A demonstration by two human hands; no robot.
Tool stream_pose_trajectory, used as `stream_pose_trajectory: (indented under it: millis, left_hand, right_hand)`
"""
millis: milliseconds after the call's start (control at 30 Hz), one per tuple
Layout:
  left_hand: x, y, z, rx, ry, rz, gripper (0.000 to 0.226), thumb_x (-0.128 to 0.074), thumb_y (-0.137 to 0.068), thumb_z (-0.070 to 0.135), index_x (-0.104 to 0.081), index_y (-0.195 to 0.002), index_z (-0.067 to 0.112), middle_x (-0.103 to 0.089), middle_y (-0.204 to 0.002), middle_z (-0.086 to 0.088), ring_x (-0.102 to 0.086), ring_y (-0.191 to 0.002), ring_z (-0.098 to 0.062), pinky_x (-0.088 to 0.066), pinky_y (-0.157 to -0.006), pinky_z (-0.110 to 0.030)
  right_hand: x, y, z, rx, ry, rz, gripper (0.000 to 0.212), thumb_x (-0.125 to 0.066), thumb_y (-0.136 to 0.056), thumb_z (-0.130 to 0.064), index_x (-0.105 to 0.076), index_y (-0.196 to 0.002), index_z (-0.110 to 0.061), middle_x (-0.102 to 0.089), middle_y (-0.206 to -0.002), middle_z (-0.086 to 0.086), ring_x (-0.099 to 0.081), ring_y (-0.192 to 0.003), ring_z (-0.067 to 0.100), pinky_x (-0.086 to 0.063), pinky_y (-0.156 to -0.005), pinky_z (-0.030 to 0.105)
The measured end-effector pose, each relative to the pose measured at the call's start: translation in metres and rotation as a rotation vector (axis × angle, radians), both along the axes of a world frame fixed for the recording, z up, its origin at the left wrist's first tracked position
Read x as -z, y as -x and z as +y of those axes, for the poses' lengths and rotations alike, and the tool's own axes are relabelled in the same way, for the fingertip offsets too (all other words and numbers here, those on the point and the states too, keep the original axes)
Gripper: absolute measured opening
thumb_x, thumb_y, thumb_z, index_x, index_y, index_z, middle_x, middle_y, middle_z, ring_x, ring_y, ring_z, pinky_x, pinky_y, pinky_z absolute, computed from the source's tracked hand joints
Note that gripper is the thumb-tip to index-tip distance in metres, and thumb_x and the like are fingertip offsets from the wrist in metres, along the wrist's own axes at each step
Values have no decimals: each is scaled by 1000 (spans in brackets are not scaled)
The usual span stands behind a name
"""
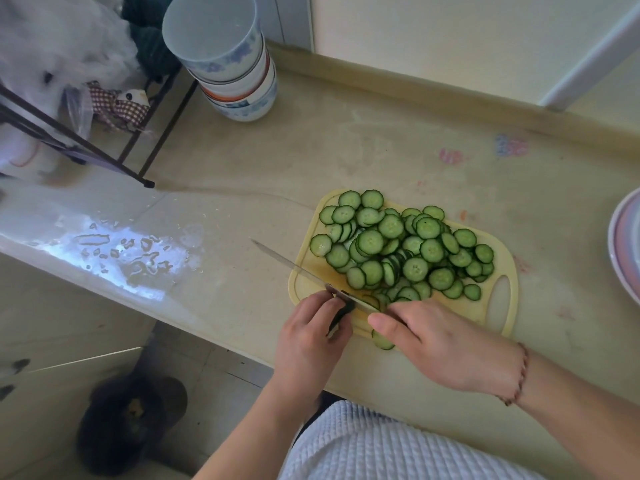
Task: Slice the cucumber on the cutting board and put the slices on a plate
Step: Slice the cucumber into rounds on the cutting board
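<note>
Our left hand [311, 336] gripped the dark cucumber [341, 315] end at the near edge of the yellow cutting board [498, 299]. Our right hand [440, 344] grasped the knife [294, 265], its blade laid across the cucumber. Slices [401, 247] were piled on the board. The plate [623, 247] sat on the desk [277, 174], well apart to the right.

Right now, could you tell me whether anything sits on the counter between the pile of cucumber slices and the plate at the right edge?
Nothing visible does. Bare beige counter separates the yellow plastic cutting board, with its green cucumber slices, from the pale pink-rimmed plate.
</note>
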State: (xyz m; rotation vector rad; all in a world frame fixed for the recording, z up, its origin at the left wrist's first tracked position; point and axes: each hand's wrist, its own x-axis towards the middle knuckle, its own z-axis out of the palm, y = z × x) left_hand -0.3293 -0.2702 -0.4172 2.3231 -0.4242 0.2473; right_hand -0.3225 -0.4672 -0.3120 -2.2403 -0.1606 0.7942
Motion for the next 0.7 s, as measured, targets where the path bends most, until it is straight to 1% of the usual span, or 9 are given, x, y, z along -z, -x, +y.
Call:
stream_pose_trajectory:
  millis: [100,233,300,333,400,467,500,600,700]
  left_hand:
    - [2,2,1,3,1,6,14,-75,-85,13,-78,-96,6,-73,-100,-5,-71,-86,-21,-58,-70,-31]
    - [3,3,1,16,-15,-6,17,-67,-87,18,-76,-94,5,-71,-97,-7,-69,-82,-20,-56,-67,-28]
    - [3,3,3,36,-20,-16,16,-66,-86,17,-75,-94,5,-69,-95,-6,-66,-80,-19,-55,-66,-26]
    - [2,3,5,42,-16,-13,16,-66,-86,17,-74,-95,6,-68,-95,-5,-65,-80,-17,-54,-67,-24]
    - [0,2,12,43,-7,0,18,-66,-88,19,-73,-99,8,-68,-97,-4,-64,-83,-16,-54,-70,-22]
    - [-1,-3,21,46,-23,12,19,-63,-91,21,-71,-104,9,-69,-101,-2,-65,-88,-18,-55,-74,-26]
    - [0,-6,25,52,-40,16,20,-62,-93,21,-71,-105,9,-69,-102,-2,-66,-90,-20,-55,-77,-29]
    - [1,-18,30,40,-66,25,25,-56,-95,21,-72,-107,6,-69,-107,-3,-63,-97,-24,-53,-84,-34]
    - [1,-27,32,19,-54,23,30,-52,-95,20,-69,-113,4,-64,-116,-6,-56,-106,-26,-46,-93,-34]
  right_hand:
    - [9,-2,5,-5,6,9,62,-20,-84,-71,-42,-65,-17,-46,-55,-3,-43,-50,10,-39,-53,28]
    - [29,-7,17,7,35,-67,57,-24,-93,-63,-46,-69,-17,-58,-63,4,-55,-60,17,-46,-61,36]
    - [35,-10,19,26,18,-95,62,-22,-91,-66,-50,-70,-15,-61,-64,5,-57,-61,19,-48,-63,41]
    - [35,-11,18,41,5,-94,64,-21,-88,-69,-50,-69,-15,-60,-63,4,-57,-60,18,-48,-62,41]
    - [31,-11,15,79,-10,-66,63,-23,-85,-71,-48,-65,-16,-54,-57,1,-52,-53,13,-46,-57,38]
    - [22,-9,11,101,1,-48,59,-26,-85,-71,-45,-64,-19,-49,-54,-4,-45,-48,7,-43,-53,35]
    - [16,-6,8,105,15,-55,58,-28,-86,-70,-45,-64,-19,-47,-53,-6,-43,-46,7,-42,-51,34]
    - [-7,3,2,91,127,-135,52,-33,-90,-68,-49,-72,-21,-51,-55,-5,-47,-46,8,-42,-49,32]
    - [-25,15,-1,72,346,-282,38,-37,-92,-60,-49,-83,-25,-53,-66,-8,-57,-61,12,-48,-57,33]
